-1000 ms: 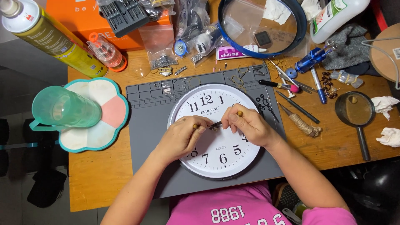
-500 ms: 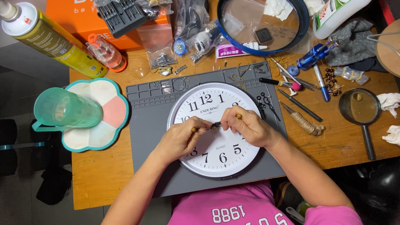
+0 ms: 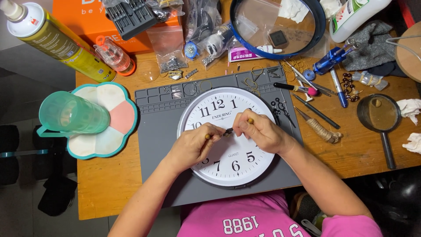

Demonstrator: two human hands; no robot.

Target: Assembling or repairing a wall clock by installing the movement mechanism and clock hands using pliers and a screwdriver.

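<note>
A small dark tool is pinched between both sets of fingertips, left hand and right hand clamped on it, right over the white wall clock. Underneath sits a grey mat; loose clock hands lie just beyond the right fingers.

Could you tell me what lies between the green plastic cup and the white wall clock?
In the head view, the flower-shaped tray's pink section and grey mat.

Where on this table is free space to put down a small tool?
Bare wood lies below the flower-shaped tray, left of the grey mat, and between the mat and the magnifying glass. The top edge is crowded.
</note>
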